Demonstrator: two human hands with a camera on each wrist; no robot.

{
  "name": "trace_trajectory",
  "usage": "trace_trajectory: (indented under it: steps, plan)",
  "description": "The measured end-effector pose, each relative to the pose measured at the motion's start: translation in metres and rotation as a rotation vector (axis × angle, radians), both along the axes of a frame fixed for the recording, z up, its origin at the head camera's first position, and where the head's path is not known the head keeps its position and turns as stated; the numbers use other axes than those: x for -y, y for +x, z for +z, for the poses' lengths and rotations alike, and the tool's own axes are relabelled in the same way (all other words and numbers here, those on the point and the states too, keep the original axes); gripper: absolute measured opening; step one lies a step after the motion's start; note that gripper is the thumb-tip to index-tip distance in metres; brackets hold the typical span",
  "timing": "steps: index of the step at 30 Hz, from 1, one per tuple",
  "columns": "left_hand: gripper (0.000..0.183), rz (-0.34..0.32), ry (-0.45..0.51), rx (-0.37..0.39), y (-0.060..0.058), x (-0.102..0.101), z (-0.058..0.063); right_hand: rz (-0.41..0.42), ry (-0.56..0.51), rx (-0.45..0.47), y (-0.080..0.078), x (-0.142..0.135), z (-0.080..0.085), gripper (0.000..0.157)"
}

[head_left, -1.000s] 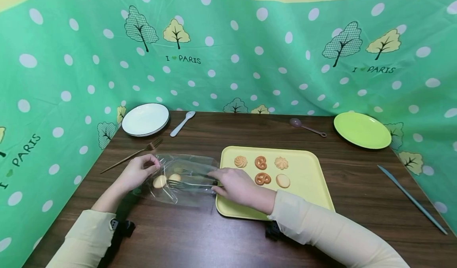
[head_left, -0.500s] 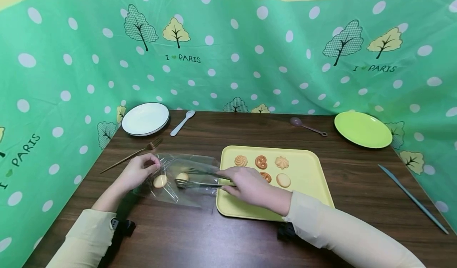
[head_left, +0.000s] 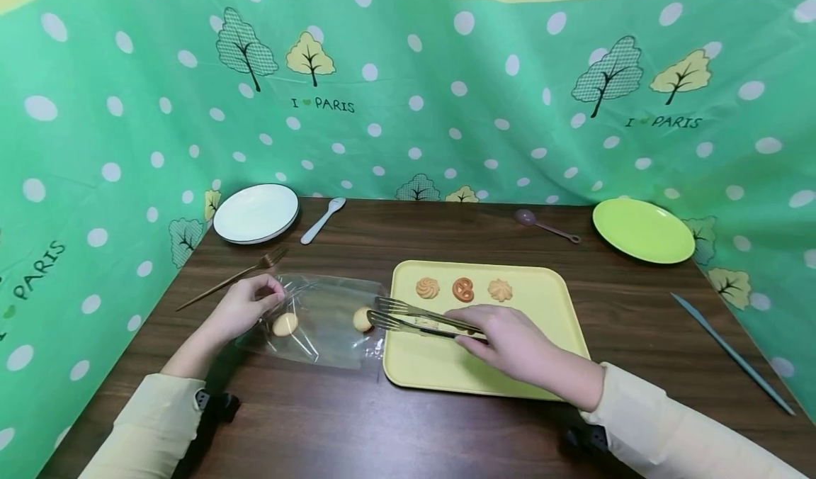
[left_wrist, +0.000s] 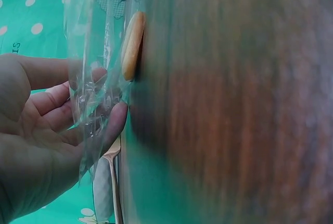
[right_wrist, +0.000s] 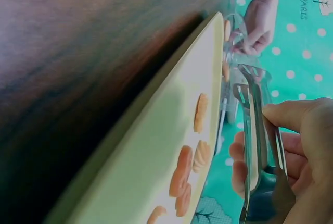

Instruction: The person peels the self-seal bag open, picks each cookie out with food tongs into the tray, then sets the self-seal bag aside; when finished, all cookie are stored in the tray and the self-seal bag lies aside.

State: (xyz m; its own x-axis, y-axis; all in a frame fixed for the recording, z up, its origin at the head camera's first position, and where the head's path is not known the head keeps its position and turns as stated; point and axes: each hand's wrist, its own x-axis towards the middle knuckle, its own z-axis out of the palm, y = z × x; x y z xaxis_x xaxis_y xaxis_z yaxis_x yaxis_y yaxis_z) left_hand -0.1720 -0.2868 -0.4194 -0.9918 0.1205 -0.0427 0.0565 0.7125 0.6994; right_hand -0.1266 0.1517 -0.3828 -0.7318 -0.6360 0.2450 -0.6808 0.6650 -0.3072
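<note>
My left hand (head_left: pixel 245 309) pinches the left part of a clear plastic bag (head_left: pixel 328 341) lying on the table. A round pale cookie (head_left: pixel 285 324) shows in the bag beside that hand. A second round cookie (head_left: pixel 363 319) is near the bag's right end, right at the tips of the tongs. My right hand (head_left: pixel 519 344) holds these metal tongs (head_left: pixel 397 307) with forked ends, their arms apart over the yellow tray (head_left: pixel 548 302). On the tray a swirl cookie (head_left: pixel 428 288), a pretzel cookie (head_left: pixel 463 290) and a flower-shaped cookie (head_left: pixel 500 290) form the back row; the tongs and hand hide the front row.
A copper fork (head_left: pixel 236 278) lies behind the left hand. At the back left are a white plate (head_left: pixel 256 213) and a pale spoon (head_left: pixel 322 222). To the right are a purple spoon (head_left: pixel 547 227), a green plate (head_left: pixel 644 231) and a blue-grey knife (head_left: pixel 729 351).
The right hand has moved the tongs rightward out over the tray. One cookie has shifted right, from beside the other to the bag's right end. The left hand keeps its hold.
</note>
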Motion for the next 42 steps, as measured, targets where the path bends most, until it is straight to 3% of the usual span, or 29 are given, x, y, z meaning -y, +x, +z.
trace_trajectory:
  steps: [9,21,32,42]
  plan:
    - [0.007,0.000,0.015,0.027,0.000,-0.001,-0.003,0.005,0.075,0.000,-0.001,0.012,-0.008,0.038]
    - [0.006,0.012,0.019,0.038,0.000,0.000,-0.004,0.059,0.232,-0.050,-0.011,0.045,0.019,0.032]
    - [0.006,0.007,0.018,0.025,-0.001,0.000,-0.003,0.048,0.195,-0.004,-0.021,0.054,0.005,0.040]
    - [0.005,0.006,-0.006,0.016,-0.001,0.001,-0.001,0.058,0.152,0.030,-0.024,0.050,-0.003,0.036]
